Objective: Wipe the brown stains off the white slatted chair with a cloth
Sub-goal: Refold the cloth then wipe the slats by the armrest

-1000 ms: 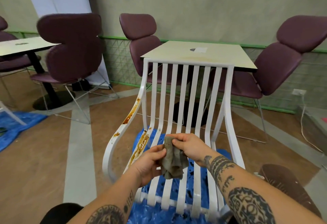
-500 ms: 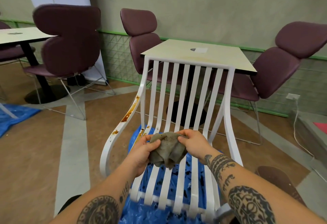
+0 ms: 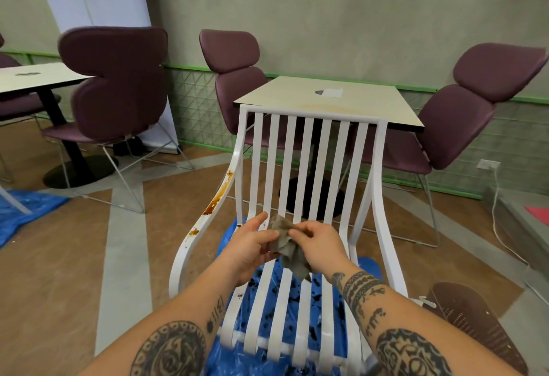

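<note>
Hands both on cloth (image 3: pixel 286 245): left hand (image 3: pixel 252 248) pinches its left edge, thumb up; right hand (image 3: pixel 319 246) pinches the top, fingers curled. Cloth is grey-brown and crumpled, held over the seat slats just in front of the backrest, tail hanging toward the slats. Can't tell if it touches them.

Clearance:
- white slatted chair (image 3: pixel 309 114) faces the camera, top rail just in front of the near edge of the table (image 3: pixel 326 99). Tight at the far side.
- left of the chair: bare floor (image 3: pixel 89 256) out to a maroon chair (image 3: pixel 118 84), well apart.
- right: brown perforated panel (image 3: pixel 469 316) lies on the floor just beside the right arm, with a white cord (image 3: pixel 496 227) further right.
- blue tarp (image 3: pixel 297 295) under the seat, with dark splatter on it.

Chair condition: brown stains (image 3: pixel 218 197) run in streaks and blotches along the left armrest, heaviest mid-arm, thinning to specks lower down. One small spot on the leftmost seat slat. Backrest slats and right arm look white.
</note>
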The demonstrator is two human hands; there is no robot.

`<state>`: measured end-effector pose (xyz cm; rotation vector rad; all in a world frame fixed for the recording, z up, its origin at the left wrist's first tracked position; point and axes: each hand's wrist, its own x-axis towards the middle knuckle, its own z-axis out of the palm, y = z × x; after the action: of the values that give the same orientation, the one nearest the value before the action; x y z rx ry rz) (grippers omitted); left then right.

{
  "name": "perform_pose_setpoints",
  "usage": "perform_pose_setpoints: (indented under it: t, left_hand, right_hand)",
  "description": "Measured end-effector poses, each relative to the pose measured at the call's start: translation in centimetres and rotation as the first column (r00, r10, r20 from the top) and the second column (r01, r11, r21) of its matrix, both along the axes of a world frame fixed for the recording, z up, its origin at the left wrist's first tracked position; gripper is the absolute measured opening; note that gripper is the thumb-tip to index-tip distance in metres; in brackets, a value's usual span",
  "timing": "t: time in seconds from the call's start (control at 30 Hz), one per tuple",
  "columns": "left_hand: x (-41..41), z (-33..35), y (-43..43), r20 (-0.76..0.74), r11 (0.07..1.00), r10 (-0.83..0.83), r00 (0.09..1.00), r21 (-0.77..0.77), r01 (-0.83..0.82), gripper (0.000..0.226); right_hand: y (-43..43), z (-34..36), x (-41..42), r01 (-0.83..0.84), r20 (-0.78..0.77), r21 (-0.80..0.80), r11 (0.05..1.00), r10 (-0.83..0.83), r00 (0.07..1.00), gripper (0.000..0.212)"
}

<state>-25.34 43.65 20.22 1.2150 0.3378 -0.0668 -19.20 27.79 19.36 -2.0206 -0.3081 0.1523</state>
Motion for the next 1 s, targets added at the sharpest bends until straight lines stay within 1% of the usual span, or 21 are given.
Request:
perform_pose_setpoints:
  t: [0.03, 0.1, 0.17, 0.27, 0.33, 0.4, 0.57, 0.63, 0.67, 0.73, 0.8, 0.83, 0.9, 0.97, 1.0]
  left_hand:
    - [-0.1, 0.1, 0.1, 0.013, 1.000, -0.022, 1.000, 0.001, 0.022, 0.071]
    - [-0.1, 0.3, 0.2, 0.018, 0.998, -0.031, 0.999, 0.046, 0.031, 0.069]
    - [0.0, 0.6, 0.3, 0.018, 0.993, -0.016, 1.000, 0.115, 0.014, 0.057]
    - [-0.1, 1.2, 0.4, 0.006, 0.988, 0.044, 0.999, 0.149, -0.044, 0.038]
    - [-0.3, 1.4, 0.8, -0.016, 0.984, 0.077, 0.997, 0.163, -0.074, 0.033]
    - [-0.3, 1.2, 1.4, -0.038, 0.979, 0.109, 0.993, 0.177, -0.101, 0.036]
    - [-0.2, 0.8, 2.4, -0.085, 0.957, 0.173, 0.981, 0.249, -0.147, 0.038]
    - [-0.3, 1.1, 2.4, -0.088, 0.965, 0.178, 0.980, 0.213, -0.156, 0.039]
    - [-0.4, 1.3, 2.4, -0.086, 0.970, 0.179, 0.980, 0.185, -0.161, 0.040]
    - [-0.6, 1.7, 2.3, -0.081, 0.973, 0.181, 0.980, 0.159, -0.166, 0.042]
    - [-0.7, 1.8, 2.4, -0.060, 0.971, 0.192, 0.980, 0.154, -0.181, 0.043]
    - [-0.7, 1.9, 2.4, -0.052, 0.969, 0.200, 0.978, 0.155, -0.190, 0.043]
    - [-0.9, 2.0, 2.6, -0.042, 0.966, 0.212, 0.976, 0.159, -0.203, 0.043]
    - [-1.0, 2.4, 2.6, -0.034, 0.966, 0.211, 0.977, 0.162, -0.203, 0.043]
    - [-1.1, 2.6, 2.6, -0.030, 0.967, 0.203, 0.979, 0.165, -0.196, 0.043]
  right_hand:
    - [-0.1, 0.2, 0.1, 0.029, -0.032, 0.028, 0.999, -0.028, 0.999, 0.013]
    - [-0.2, 0.4, 0.3, 0.076, -0.127, 0.102, 0.992, -0.063, 0.990, 0.023]
    - [-0.2, 0.9, 0.3, 0.128, -0.252, 0.199, 0.971, -0.076, 0.965, 0.029]
    - [-0.5, 1.8, 0.5, 0.229, -0.418, 0.324, 0.918, -0.078, 0.905, 0.030]
    - [-1.0, 2.3, 0.7, 0.292, -0.514, 0.419, 0.860, -0.041, 0.857, 0.029]
    - [-1.6, 2.6, 0.8, 0.309, -0.564, 0.476, 0.823, 0.016, 0.826, 0.034]
    - [-2.3, 2.8, 0.8, 0.282, -0.581, 0.461, 0.841, 0.046, 0.813, 0.046]
    - [-2.3, 2.9, 1.0, 0.276, -0.603, 0.469, 0.839, 0.077, 0.794, 0.052]
    - [-2.4, 3.0, 1.1, 0.287, -0.624, 0.475, 0.832, 0.088, 0.776, 0.057]
    - [-2.7, 3.2, 1.2, 0.287, -0.668, 0.482, 0.828, 0.136, 0.731, 0.074]
    - [-3.2, 3.6, 0.9, 0.211, -0.685, 0.473, 0.855, 0.206, 0.699, 0.088]
    - [-3.4, 3.6, 0.7, 0.154, -0.674, 0.464, 0.872, 0.235, 0.701, 0.087]
    - [-3.7, 3.5, 0.0, 0.024, -0.638, 0.403, 0.915, 0.262, 0.724, 0.072]
    - [-3.7, 2.6, -0.1, -0.072, -0.588, 0.250, 0.965, 0.211, 0.780, 0.061]
    - [-3.6, 2.2, -0.1, -0.083, -0.560, 0.181, 0.980, 0.172, 0.811, 0.054]
